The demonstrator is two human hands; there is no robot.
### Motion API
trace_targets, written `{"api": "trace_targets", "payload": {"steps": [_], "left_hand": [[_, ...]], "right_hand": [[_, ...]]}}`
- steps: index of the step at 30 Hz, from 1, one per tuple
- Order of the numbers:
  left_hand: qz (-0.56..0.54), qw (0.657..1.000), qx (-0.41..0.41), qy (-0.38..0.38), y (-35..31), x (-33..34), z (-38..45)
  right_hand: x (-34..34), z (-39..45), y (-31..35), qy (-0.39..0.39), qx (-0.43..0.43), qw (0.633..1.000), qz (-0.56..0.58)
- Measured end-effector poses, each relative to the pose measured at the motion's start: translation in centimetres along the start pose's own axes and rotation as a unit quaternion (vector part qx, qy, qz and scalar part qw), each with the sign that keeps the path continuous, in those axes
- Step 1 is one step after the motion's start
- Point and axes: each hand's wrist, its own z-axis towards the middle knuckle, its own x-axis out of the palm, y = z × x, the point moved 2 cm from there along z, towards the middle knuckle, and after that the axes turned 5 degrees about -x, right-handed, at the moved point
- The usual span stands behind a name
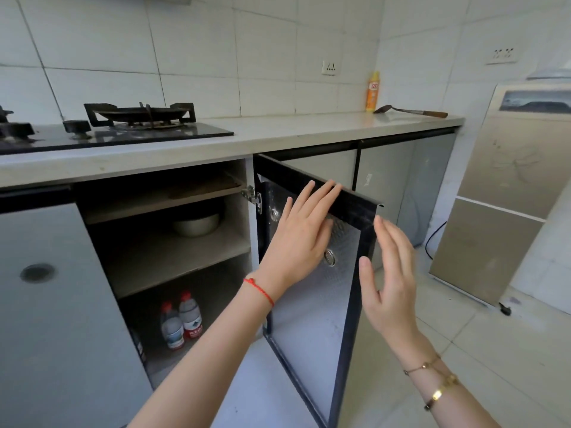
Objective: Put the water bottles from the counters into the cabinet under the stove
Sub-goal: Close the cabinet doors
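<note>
Two water bottles [180, 322] with red caps stand upright, side by side, on the bottom shelf of the open cabinet [173, 251] under the stove [123, 128]. The cabinet door [312, 329] is swung out toward me, its patterned inner face showing. My left hand [301, 239] lies flat against that inner face, fingertips on the door's black top edge. My right hand [391, 279] hovers just beyond the door's outer edge, fingers spread, holding nothing.
A metal bowl [196, 223] sits on the cabinet's middle shelf. A yellow bottle [373, 92] and a spatula [411, 111] rest at the counter's far right. A fridge [506, 193] stands to the right. Closed cabinet doors [55, 304] flank the open one.
</note>
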Motion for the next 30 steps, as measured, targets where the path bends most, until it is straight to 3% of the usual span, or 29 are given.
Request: {"api": "trace_targets", "payload": {"steps": [9, 15, 20, 30], "left_hand": [[0.001, 0.987, -0.114, -0.117, 3.2, -1.9, -10.3], [0.071, 0.941, -0.256, -0.212, 7.3, -5.2, -19.1], [0.147, 0.904, -0.332, -0.225, 10.4, -8.4, -23.8], [0.231, 0.855, -0.402, -0.233, 12.8, -12.7, -26.2]], "right_hand": [[4.1, -0.8, 6.2, 0.015, -0.123, 0.99, 0.06], [8.9, -0.7, 11.6, 0.046, -0.151, 0.98, 0.124], [13.4, -0.2, 15.7, 0.097, -0.172, 0.967, 0.162], [23.2, 2.6, 20.8, 0.226, -0.179, 0.938, 0.191]]}}
